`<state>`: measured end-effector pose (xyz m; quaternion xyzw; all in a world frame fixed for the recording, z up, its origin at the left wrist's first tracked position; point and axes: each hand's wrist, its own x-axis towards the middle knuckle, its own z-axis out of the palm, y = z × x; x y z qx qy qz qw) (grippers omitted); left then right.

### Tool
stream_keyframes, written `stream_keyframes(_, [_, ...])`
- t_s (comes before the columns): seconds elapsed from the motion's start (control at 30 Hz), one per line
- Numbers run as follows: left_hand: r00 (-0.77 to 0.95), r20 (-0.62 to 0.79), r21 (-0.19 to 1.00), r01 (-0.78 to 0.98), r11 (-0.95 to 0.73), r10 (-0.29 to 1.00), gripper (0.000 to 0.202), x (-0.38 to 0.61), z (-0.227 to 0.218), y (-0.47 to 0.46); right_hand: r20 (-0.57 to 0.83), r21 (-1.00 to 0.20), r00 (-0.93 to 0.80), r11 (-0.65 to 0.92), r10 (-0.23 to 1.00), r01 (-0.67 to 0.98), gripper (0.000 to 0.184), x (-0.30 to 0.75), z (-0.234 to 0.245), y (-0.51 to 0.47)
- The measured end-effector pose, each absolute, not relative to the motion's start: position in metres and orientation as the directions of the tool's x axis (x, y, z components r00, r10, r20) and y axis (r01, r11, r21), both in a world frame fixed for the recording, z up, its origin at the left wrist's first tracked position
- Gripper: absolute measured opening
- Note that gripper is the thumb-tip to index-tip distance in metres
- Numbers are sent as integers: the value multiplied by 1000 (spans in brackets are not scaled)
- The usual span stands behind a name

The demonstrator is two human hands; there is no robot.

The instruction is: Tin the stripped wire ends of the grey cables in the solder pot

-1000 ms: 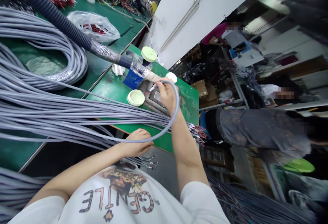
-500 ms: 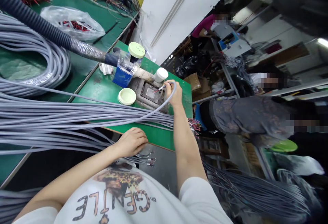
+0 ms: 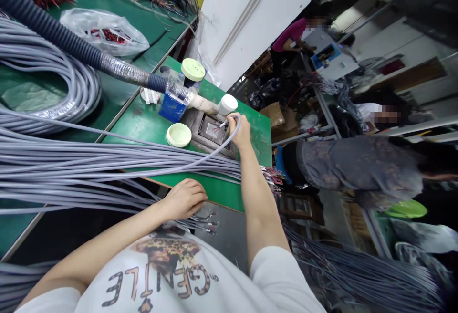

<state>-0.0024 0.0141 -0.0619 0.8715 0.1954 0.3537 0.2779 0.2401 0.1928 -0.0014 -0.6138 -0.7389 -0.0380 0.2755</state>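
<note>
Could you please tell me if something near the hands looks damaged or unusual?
The dark hose stands out: wrinkled silver tape wraps part of it, so it looks patched, though no damage is visible. The block below the cable in the right hand also looks grimy and discoloured.

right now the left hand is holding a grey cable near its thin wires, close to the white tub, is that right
Wrong hand: in the head view, the right hand holds the grey cable near its thin wires, close to the white tub.
</note>
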Motion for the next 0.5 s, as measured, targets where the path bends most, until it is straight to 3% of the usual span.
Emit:
stream_keyframes(0.17, [703,439,681,145,-717,559,22,-2,-60,15,451,-317,-69,232,890,920,24,236,5,186])
stream_keyframes(0.27, [754,372,818,9,-575,541,24,-12,-34,12,507,-331,-66,265,859,906,25,229,23,165])
stream_keyframes(0.3, [795,353,878,-100,-468,494,25,-18,-21,10,533,-324,-74,284,843,902,26,226,32,154])
stream_keyframes(0.37, [901,366,930,-344,-132,231,31,-32,6,7,575,-297,-115,338,810,893,26,221,48,127])
stream_keyframes(0.43, [931,366,918,-360,167,-5,33,-45,24,5,615,-269,-173,410,770,871,25,217,61,96])
stream_keyframes(0.47, [941,338,905,-330,268,16,33,-48,27,5,619,-246,-222,454,753,856,22,215,65,80])
stream_keyframes(0.5, [947,301,881,-322,345,115,31,-49,26,6,618,-217,-284,506,733,835,19,213,67,64])
